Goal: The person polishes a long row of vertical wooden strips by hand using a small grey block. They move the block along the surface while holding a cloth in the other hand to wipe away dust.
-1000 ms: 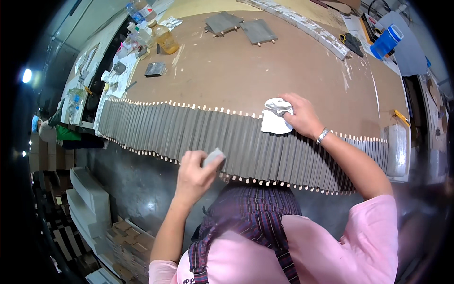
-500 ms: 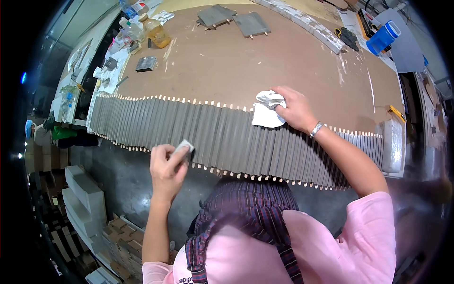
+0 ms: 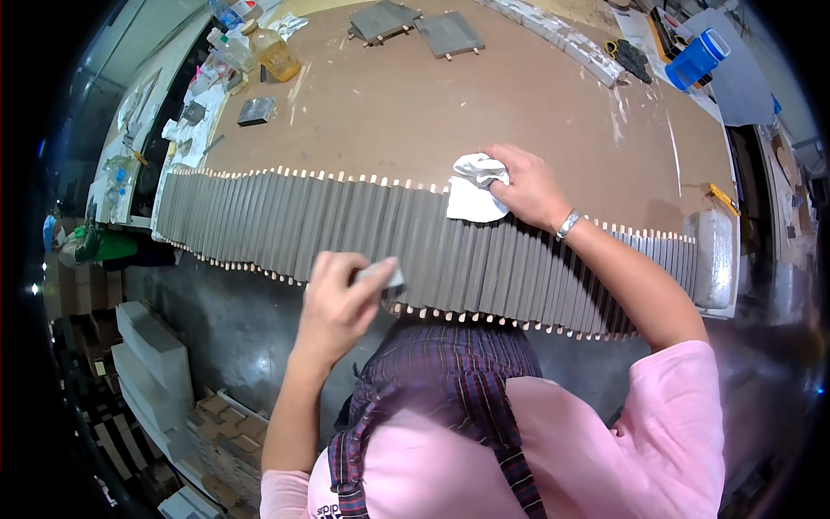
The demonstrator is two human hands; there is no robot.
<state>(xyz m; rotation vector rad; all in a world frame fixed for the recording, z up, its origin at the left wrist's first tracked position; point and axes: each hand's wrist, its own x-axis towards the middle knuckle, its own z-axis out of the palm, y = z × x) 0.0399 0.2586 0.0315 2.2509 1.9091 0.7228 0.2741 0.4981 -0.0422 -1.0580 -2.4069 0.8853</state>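
Note:
A long row of thin grey panels (image 3: 285, 216) runs along the near side of the table, packed on edge side by side. Short pale wooden pegs stick out along both its long sides. My left hand (image 3: 335, 298) is closed on a small pale block (image 3: 393, 275) with a darker underside, held at the row's near edge; its exact kind is blurred. My right hand (image 3: 529, 186) grips a crumpled white cloth (image 3: 475, 203), which lies over the far edge of the row, right of the middle.
Flat grey panels (image 3: 450, 36) with pegs lie at the back of the brown tabletop (image 3: 363, 104). A dark block (image 3: 257, 112), a jar of amber liquid (image 3: 275, 59) and bottles stand left. A whitish bar (image 3: 562, 39), a blue bottle (image 3: 696, 59) and a yellow cutter (image 3: 723, 199) are right.
My left hand has slid to the right along the near edge with the pale block. My right hand stays on the far edge with the cloth. The whole view has shifted slightly.

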